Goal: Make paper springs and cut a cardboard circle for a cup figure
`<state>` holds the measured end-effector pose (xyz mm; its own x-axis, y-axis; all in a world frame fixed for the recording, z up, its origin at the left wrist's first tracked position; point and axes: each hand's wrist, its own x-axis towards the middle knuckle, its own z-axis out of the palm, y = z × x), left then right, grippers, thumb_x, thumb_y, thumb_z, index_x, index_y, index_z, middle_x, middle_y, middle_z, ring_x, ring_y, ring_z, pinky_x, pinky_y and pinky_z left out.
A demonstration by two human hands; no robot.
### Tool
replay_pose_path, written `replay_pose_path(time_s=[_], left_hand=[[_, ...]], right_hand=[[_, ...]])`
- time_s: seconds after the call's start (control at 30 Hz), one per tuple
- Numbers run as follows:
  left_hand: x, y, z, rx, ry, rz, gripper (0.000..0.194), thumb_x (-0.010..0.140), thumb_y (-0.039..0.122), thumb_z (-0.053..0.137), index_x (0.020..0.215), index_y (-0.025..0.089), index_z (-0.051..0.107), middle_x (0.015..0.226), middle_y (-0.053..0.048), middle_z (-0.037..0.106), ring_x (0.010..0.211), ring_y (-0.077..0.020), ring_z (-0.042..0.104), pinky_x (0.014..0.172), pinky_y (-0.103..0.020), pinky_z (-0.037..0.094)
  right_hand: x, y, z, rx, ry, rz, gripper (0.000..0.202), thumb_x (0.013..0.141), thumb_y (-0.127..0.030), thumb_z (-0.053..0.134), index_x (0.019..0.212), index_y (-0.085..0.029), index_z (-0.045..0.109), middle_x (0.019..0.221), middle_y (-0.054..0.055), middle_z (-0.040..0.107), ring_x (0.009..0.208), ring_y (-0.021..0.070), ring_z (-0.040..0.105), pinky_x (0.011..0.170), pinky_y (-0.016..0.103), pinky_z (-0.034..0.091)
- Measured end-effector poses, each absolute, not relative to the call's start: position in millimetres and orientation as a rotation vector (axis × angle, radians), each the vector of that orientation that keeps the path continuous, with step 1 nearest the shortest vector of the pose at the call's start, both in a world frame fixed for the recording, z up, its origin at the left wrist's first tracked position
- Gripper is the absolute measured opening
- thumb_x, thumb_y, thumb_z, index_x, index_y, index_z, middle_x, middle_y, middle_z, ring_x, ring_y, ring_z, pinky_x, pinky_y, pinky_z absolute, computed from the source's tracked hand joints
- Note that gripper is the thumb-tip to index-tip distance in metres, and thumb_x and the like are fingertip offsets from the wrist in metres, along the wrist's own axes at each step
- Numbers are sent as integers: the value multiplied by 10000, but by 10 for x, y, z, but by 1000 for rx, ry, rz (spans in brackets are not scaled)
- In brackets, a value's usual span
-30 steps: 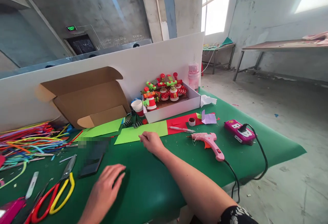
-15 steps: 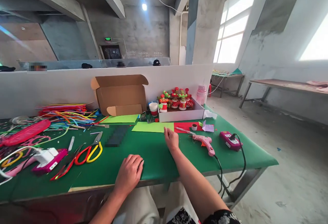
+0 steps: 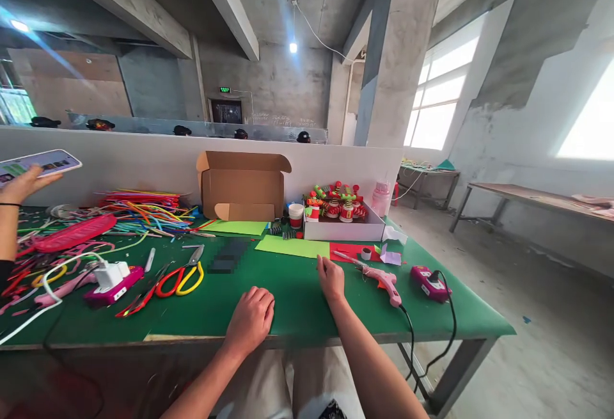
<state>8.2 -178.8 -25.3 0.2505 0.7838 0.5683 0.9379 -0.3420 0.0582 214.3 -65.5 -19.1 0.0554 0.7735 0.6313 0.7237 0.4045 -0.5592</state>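
Observation:
My left hand rests on the front edge of the green table, fingers curled down and pressed together, with nothing visible in it. Further right, my right hand lies on its side in a loose fist, just below a lime-green paper sheet; no object shows in it. To its right are a red sheet and a pink glue gun. Left of my left hand lie scissors with red and yellow handles and a blurred dark item.
Behind stand an open cardboard box, paper cups and a white box of red-green figures. Pipe cleaners and power strips crowd the left. Another person's hand holds a phone at far left.
The view has tilted up and turned left, bringing another person's hand with a phone into sight. My hands keep nearly the same pose on the table.

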Motion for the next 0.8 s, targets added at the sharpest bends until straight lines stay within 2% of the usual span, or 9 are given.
replay_pose_path(time_s=[0.37,0.67,0.8], left_hand=[[1,-1732,-350,-2297,-1566,-798,259,933,151,402,868,178,651,901,-84,688,857,-246,595,756,-380,463],[44,-1785,-296,-2329,-1628,-736,291,932,161,366,882,182,651,913,-92,684,868,-252,592,790,-392,471],[-48,-1683,-202,-2497,-1689,-651,231,871,180,434,863,200,664,929,-91,679,900,-264,602,794,-390,474]], right_hand=[[2064,-603,-271,-1435,-1772,14,513,989,-454,314,557,-211,444,500,-10,481,467,113,376,513,237,229],[1995,-651,-194,-1453,-1888,4,455,1001,-350,358,590,-203,488,524,-7,510,482,117,395,524,244,211],[1742,-518,-171,-1375,-2011,28,402,979,-313,449,601,-196,521,551,-7,545,502,113,438,530,255,194]])
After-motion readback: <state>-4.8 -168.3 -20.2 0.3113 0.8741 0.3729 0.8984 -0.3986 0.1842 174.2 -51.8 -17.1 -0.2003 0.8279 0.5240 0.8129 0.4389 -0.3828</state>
